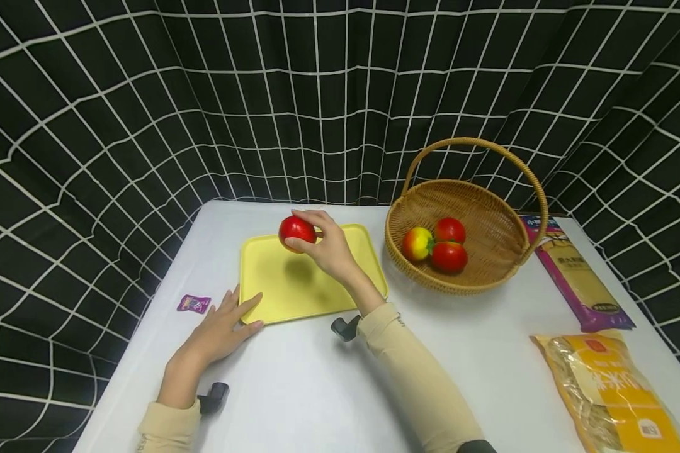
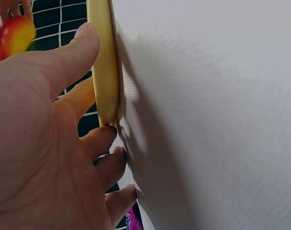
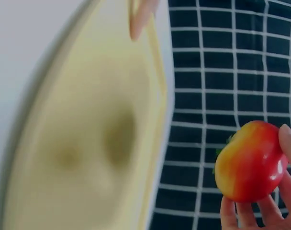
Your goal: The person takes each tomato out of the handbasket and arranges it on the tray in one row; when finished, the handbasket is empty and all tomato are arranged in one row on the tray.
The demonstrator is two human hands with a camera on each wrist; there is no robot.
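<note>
My right hand [image 1: 330, 246] holds a glossy red fruit [image 1: 296, 233] above a yellow rectangular tray [image 1: 294, 308], thumb and fingers around its sides. In the right wrist view this fruit [image 3: 251, 163] shows a yellow side and a bit of green at one end. My left hand [image 1: 222, 327] rests at the tray's near left corner with its fingers spread. In the left wrist view the thumb [image 2: 88, 40] touches the tray's outer edge [image 2: 105, 72], and the index finger passes behind the rim.
Right of the tray stands a wicker basket [image 1: 487, 277] with a tall handle, holding three red or red-and-yellow fruits [image 1: 449, 257]. A purple-edged noodle package [image 1: 586, 283] and an orange-yellow bag [image 1: 617, 396] lie farther right. A small purple packet [image 1: 194, 304] lies at left.
</note>
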